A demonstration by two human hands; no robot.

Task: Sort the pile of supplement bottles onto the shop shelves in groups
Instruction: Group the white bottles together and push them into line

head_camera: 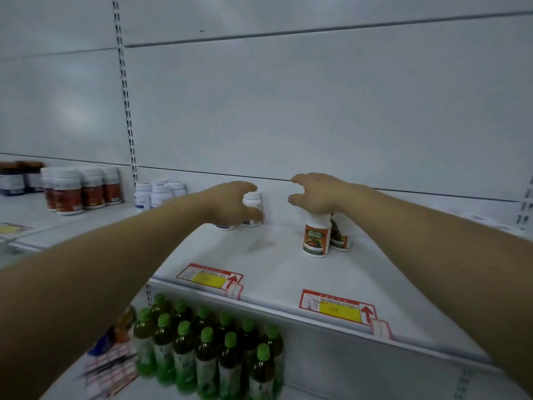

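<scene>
on the shelf (274, 255) the bottles stand grouped by kind, which looks like the sorting at work: dark jars (13, 179) at far left, red bottles (78, 189) beside them, then white bottles (157, 193) just past the upright (127, 111). the left hand (230, 203) curls fingers and thumb round a white bottle (252, 207) standing near the back, beside its twin (225, 226) half hidden under the palm, probably to seat it with its like. the right hand (315, 194) hangs with loosely curled fingers gripping nothing, its heel over the cap of an orange bottle (316, 238); whether it touches cannot be told. a second orange bottle (340, 235) stands just behind, so another group seems begun there, apart from the white pair. no label can be read; all are blurred. two tags (210, 277) on the front edge show a yellow patch and a red arrow, print illegible. green-capped drinks (207, 350) fill the shelf below.
</scene>
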